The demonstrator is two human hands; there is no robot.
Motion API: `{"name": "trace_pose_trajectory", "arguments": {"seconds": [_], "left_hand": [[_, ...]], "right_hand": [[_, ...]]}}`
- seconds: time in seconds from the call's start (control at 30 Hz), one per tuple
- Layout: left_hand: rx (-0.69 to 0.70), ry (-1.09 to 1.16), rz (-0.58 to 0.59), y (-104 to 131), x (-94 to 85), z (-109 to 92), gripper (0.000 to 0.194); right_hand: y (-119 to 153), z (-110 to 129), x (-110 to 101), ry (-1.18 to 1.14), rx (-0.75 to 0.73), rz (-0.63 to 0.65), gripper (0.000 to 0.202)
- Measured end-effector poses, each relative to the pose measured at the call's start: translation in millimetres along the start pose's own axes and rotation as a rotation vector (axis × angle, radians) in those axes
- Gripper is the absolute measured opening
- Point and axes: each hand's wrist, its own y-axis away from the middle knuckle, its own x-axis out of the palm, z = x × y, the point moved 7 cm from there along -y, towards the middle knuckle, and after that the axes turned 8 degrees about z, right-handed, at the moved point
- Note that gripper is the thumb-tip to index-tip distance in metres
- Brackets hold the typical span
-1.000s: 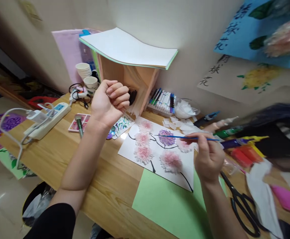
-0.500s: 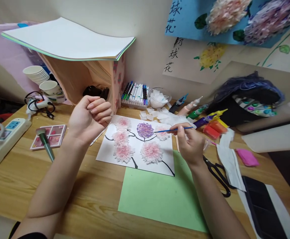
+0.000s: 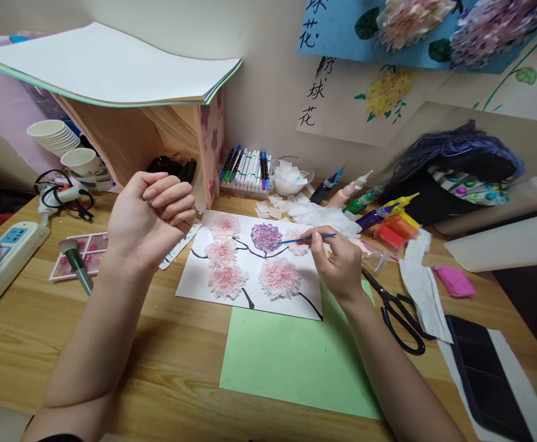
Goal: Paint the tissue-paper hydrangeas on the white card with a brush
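- The right hand (image 3: 337, 264) pinches a thin blue-handled brush (image 3: 296, 240), its tip at the edge of a round, crinkled purple flower (image 3: 266, 237).
- That flower sits near the far edge of a white rectangular paper sheet (image 3: 253, 270), among fluffy pink flowers (image 3: 280, 278).
- The left hand (image 3: 153, 212) is curled, fingers folded toward the palm; whether it encloses anything cannot be told.
- Wooden tabletop (image 3: 171, 362) stretches between the left forearm and a pale green paper sheet (image 3: 291, 368), whose far edge meets the white one.
- Black-handled scissors (image 3: 387, 296) lie just beside the right forearm, limiting room there.
- An open-fronted peach box (image 3: 212, 147) stands beyond the left hand.
- White paper scraps (image 3: 324, 216) and a purple paint tube (image 3: 374, 217) crowd the white sheet's far side.
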Motion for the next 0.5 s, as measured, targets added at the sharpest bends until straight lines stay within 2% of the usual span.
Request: {"name": "trace_pose_trajectory", "arguments": {"seconds": [0.5], "left_hand": [[0.037, 0.038, 0.036, 2.5, 2.9, -4.3, 0.040]], "right_hand": [[1.5, 0.9, 7.0, -0.015, 0.008, 0.035, 0.018]]}}
